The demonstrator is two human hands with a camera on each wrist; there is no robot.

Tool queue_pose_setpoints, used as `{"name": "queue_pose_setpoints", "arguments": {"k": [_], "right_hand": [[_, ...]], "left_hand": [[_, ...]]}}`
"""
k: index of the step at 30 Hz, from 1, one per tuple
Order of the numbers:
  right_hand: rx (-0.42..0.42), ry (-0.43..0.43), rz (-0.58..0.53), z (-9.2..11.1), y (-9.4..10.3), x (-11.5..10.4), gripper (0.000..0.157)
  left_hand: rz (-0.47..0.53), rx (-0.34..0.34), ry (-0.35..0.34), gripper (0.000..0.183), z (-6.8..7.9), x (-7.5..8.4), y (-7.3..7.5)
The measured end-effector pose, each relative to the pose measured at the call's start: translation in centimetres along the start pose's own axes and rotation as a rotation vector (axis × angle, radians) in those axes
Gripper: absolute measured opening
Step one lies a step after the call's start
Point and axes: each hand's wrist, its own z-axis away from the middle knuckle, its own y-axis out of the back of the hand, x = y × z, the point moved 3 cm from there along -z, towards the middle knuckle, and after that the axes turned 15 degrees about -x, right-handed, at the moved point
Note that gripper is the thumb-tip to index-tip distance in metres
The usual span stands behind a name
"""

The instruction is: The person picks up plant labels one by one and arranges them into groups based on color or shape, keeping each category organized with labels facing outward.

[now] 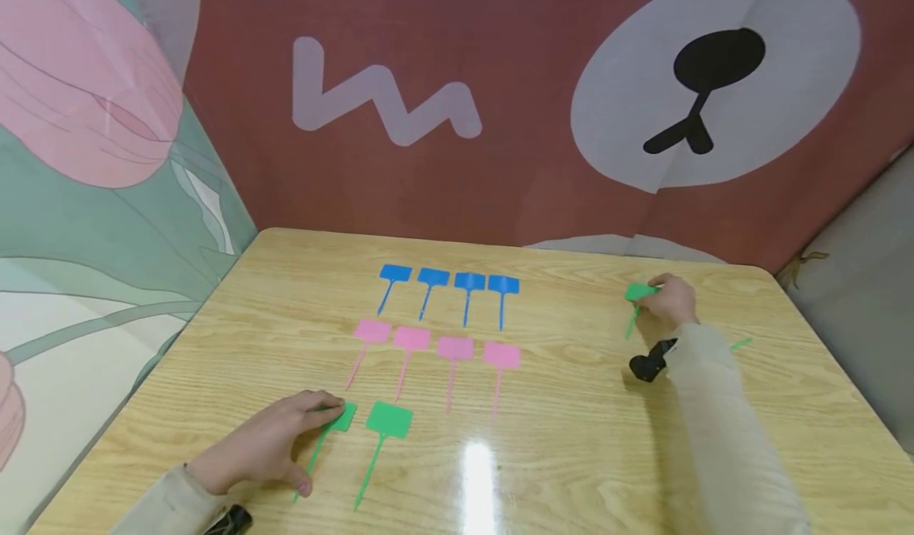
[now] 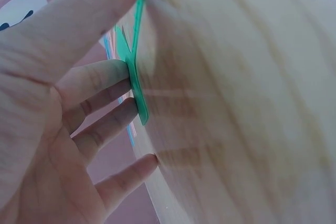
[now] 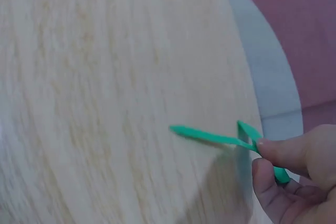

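My left hand (image 1: pixel 274 440) rests its fairly straight fingertips on the head of a green T-shaped plant label (image 1: pixel 344 417) lying on the table. In the left wrist view, the thumb is by that label's stem (image 2: pixel 137 24) and the fingers touch its head. A second green plant label (image 1: pixel 389 421) lies just right of it. At the table's far right, my right hand (image 1: pixel 671 301) pinches another green plant label (image 3: pixel 207 137) between thumb and fingers, its stem pointing toward the near side. The fingers partly cover its head.
Blue plant labels (image 1: pixel 469 282) lie in a row toward the back of the wooden table (image 1: pixel 571 440), with pink plant labels (image 1: pixel 455 349) in a row before them. A green strip (image 1: pixel 741 344) shows beside the right sleeve, the rest hidden. A patterned cloth (image 1: pixel 428 186) hangs behind.
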Motion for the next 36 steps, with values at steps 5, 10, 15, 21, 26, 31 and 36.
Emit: {"name": "queue_pose_setpoints", "arguments": {"k": [5,10,15,21,26,31,36], "right_hand": [[0.008,0.009,-0.152,0.6,0.7,0.5,0.041],[-0.008,0.036,-0.2,1.6,1.5,0.4,0.041],[-0.008,0.071,-0.284,2.7,2.0,0.1,0.042],[-0.006,0.106,-0.346,3.8,2.1,-0.2,0.042],[-0.012,0.134,-0.353,4.3,2.1,-0.3,0.043],[-0.002,0.169,-0.436,1.6,1.6,3.1,0.048],[0.01,0.235,-0.489,-0.3,0.9,5.2,0.051]], "left_hand": [[-0.004,-0.004,0.005,0.101,0.0,0.1,0.0],[0.004,-0.01,0.014,0.101,0.0,0.1,0.0],[0.017,-0.017,0.02,0.101,0.1,0.1,0.0],[0.01,-0.027,0.02,0.102,0.0,0.0,0.0],[0.013,-0.039,0.023,0.102,0.0,0.1,0.1],[0.01,-0.052,0.035,0.101,0.0,0.2,0.3],[0.015,-0.056,0.03,0.101,0.0,0.1,0.1]]}}
